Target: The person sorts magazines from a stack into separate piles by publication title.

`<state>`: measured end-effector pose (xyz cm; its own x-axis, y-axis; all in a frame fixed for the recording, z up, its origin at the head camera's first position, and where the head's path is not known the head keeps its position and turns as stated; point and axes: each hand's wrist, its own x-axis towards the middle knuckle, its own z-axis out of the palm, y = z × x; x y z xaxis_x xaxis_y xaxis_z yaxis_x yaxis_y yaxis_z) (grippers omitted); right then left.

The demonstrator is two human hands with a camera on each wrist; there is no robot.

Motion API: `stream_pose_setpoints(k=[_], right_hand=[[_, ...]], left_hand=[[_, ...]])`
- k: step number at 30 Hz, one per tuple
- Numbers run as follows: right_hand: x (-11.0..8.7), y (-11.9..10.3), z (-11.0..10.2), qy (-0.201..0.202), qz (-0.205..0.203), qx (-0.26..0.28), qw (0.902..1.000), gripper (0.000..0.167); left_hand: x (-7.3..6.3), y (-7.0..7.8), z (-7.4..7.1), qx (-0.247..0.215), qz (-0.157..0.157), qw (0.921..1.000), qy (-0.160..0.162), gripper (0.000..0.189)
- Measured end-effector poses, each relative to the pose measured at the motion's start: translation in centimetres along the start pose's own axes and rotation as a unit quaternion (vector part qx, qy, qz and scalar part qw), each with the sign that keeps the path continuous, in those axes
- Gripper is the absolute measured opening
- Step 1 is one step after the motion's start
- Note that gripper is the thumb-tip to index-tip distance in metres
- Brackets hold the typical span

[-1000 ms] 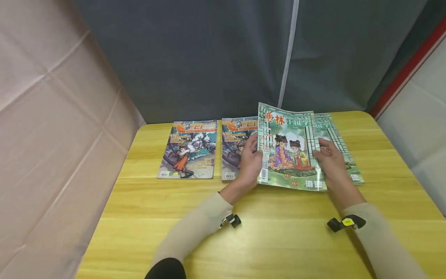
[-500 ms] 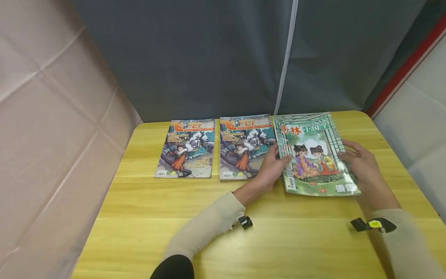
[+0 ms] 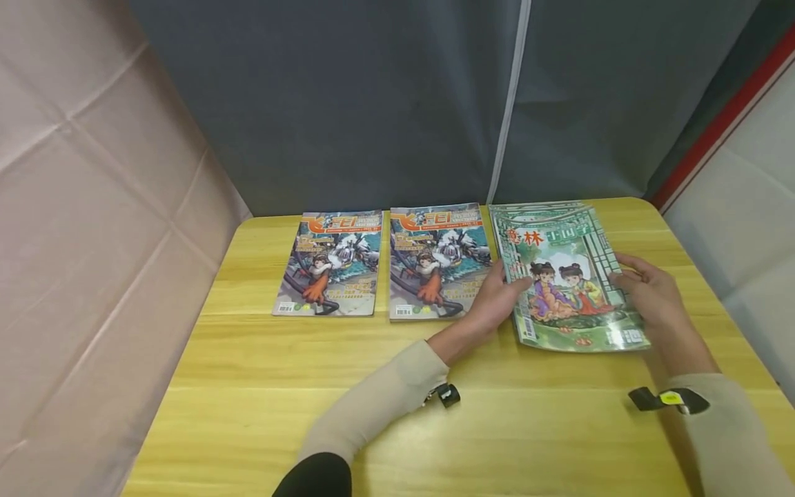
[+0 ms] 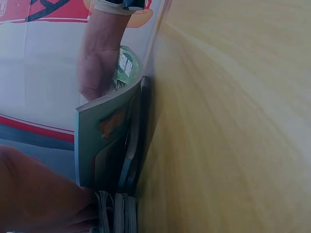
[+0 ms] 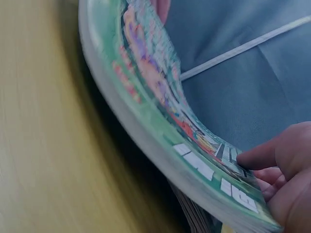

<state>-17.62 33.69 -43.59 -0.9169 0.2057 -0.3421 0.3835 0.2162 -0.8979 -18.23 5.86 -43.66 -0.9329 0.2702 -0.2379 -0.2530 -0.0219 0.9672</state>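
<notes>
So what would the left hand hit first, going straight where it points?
Most likely the green magazine the left hand grips; beyond, perhaps the dark curtain, though depth is hard to judge.

Red characters reading 意林 head the cover of a green magazine (image 3: 568, 304) toward the far right corner of a wooden table (image 3: 528, 428), with 国 legible in the paler lettering beside them. Along the far edge, a left magazine (image 3: 329, 266) and a middle magazine (image 3: 437, 266) each carry a large orange 飞, their smaller lines blurred. Barcodes (image 3: 287, 306) mark all three covers, digits too small to read. A yellow label (image 3: 671, 398) at the right wrist is illegible.
</notes>
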Motion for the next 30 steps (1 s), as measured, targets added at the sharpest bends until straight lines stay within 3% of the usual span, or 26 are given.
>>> stream_pose_setpoints(k=[5, 13, 18, 30], right_hand=[[0.6, -0.3, 0.6, 0.046, -0.028, -0.149, 0.9874, 0.062], [1.2, -0.4, 1.1, 0.108, -0.102, -0.271, 0.9509, 0.054], [1.3, -0.1, 1.0, 0.121, -0.109, -0.298, 0.9406, 0.053], [2.3, 0.2, 0.8, 0.108, -0.11, -0.309, 0.9386, 0.055]], left_hand=[[0.2, 0.0, 0.4, 0.054, 0.009, 0.9981, 0.029, 0.086], [0.5, 0.2, 1.1, 0.112, 0.005, 0.9934, 0.023, 0.09], [0.6, 0.1, 1.5, 0.132, -0.002, 0.991, 0.021, 0.092], [0.5, 0.4, 2.0, 0.162, -0.015, 0.9867, 0.006, 0.1]])
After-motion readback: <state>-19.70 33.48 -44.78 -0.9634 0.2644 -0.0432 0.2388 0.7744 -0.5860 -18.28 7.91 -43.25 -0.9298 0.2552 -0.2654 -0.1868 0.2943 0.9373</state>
